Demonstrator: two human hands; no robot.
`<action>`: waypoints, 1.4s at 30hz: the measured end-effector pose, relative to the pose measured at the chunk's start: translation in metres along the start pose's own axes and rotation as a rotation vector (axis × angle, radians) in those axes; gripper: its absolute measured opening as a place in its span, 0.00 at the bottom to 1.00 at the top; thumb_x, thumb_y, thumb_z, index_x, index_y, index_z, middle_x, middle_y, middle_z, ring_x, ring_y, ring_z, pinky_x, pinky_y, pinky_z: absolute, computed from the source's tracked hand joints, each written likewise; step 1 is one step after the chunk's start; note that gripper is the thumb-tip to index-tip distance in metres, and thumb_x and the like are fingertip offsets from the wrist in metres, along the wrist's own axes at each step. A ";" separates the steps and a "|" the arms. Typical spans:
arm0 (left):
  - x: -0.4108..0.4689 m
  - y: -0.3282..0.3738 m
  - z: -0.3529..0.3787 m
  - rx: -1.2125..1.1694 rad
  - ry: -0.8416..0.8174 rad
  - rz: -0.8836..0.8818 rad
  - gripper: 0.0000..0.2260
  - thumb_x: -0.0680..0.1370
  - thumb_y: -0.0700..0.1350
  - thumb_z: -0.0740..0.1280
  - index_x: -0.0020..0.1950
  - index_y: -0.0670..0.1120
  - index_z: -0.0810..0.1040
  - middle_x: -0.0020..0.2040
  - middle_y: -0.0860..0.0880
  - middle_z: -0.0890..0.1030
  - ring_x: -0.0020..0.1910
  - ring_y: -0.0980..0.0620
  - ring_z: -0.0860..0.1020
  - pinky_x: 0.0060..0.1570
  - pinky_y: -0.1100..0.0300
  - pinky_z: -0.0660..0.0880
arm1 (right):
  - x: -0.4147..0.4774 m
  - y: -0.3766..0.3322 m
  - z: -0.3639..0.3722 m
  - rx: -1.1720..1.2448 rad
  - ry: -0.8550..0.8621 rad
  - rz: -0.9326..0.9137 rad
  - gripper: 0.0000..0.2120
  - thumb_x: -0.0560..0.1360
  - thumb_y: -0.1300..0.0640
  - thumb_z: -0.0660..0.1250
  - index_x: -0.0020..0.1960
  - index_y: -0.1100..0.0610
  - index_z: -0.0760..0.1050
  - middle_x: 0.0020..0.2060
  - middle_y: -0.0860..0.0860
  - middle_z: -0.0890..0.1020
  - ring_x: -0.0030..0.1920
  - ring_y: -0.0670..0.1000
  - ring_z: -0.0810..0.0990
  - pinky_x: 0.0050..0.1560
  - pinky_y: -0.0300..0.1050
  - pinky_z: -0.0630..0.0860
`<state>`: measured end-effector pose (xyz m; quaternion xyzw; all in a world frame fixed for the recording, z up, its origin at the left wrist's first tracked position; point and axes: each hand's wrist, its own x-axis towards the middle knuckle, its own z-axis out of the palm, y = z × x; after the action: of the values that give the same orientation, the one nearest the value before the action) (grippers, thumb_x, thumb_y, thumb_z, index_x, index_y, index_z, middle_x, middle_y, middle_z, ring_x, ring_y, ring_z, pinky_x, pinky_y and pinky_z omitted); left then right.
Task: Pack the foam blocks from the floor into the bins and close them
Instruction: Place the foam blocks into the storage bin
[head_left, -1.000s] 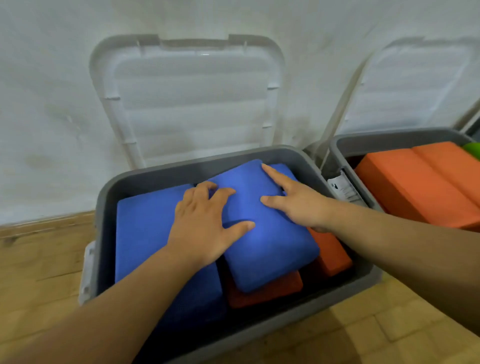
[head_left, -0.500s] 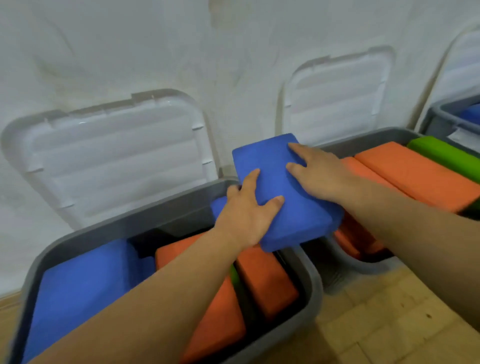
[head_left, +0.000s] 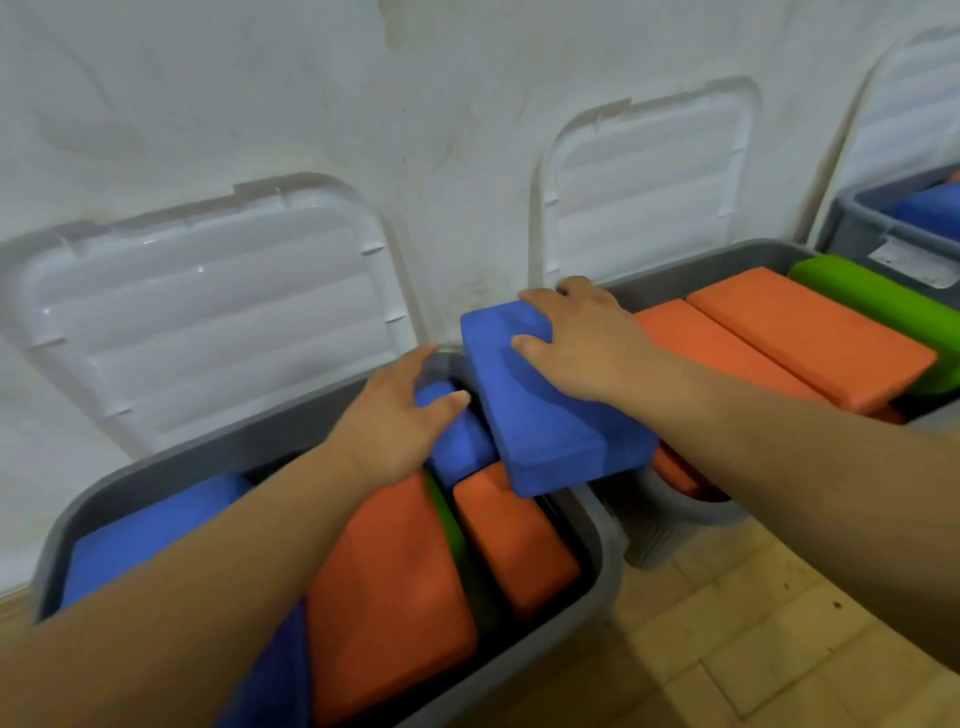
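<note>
Blue rectangular foam block (head_left: 550, 431) under right hand (head_left: 587, 348)

I'm seeing the blue block (head_left: 550, 415) showing a matt, finely grained foam skin, with the orange blocks (head_left: 395, 597) looking equally dull. The grey bin (head_left: 249, 447) is reading as smooth moulded plastic with a soft sheen, while its white lid (head_left: 208, 322) is catching small glossy highlights on its ribs. The floor (head_left: 753, 623) is looking like pale, worn wood blocks, and the wall (head_left: 311, 93) is showing chalky, mottled paint.
</note>
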<state>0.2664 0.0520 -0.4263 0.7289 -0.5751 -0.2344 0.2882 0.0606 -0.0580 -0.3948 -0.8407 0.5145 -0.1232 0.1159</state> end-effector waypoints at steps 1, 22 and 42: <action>-0.007 -0.012 -0.016 0.056 0.021 -0.018 0.33 0.75 0.61 0.70 0.78 0.55 0.66 0.71 0.48 0.73 0.69 0.50 0.73 0.71 0.51 0.68 | -0.002 -0.017 0.001 0.020 0.003 -0.053 0.30 0.79 0.39 0.62 0.78 0.45 0.62 0.74 0.56 0.65 0.72 0.62 0.67 0.71 0.58 0.67; -0.175 -0.192 -0.142 0.313 0.053 -0.445 0.32 0.79 0.64 0.61 0.81 0.60 0.56 0.78 0.46 0.64 0.75 0.42 0.66 0.72 0.49 0.64 | -0.071 -0.252 0.152 0.677 -0.834 -0.001 0.43 0.76 0.54 0.72 0.79 0.32 0.50 0.63 0.48 0.79 0.59 0.55 0.82 0.57 0.58 0.82; -0.026 0.038 -0.043 -0.459 0.240 0.084 0.48 0.58 0.66 0.75 0.76 0.60 0.64 0.73 0.56 0.63 0.70 0.51 0.72 0.67 0.47 0.74 | -0.002 -0.086 -0.086 -0.026 -0.022 0.024 0.30 0.82 0.39 0.55 0.82 0.43 0.53 0.79 0.51 0.63 0.75 0.57 0.66 0.69 0.51 0.65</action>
<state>0.2626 0.0770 -0.3684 0.6425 -0.4985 -0.2581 0.5217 0.1037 -0.0243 -0.2866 -0.8373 0.5246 -0.1058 0.1120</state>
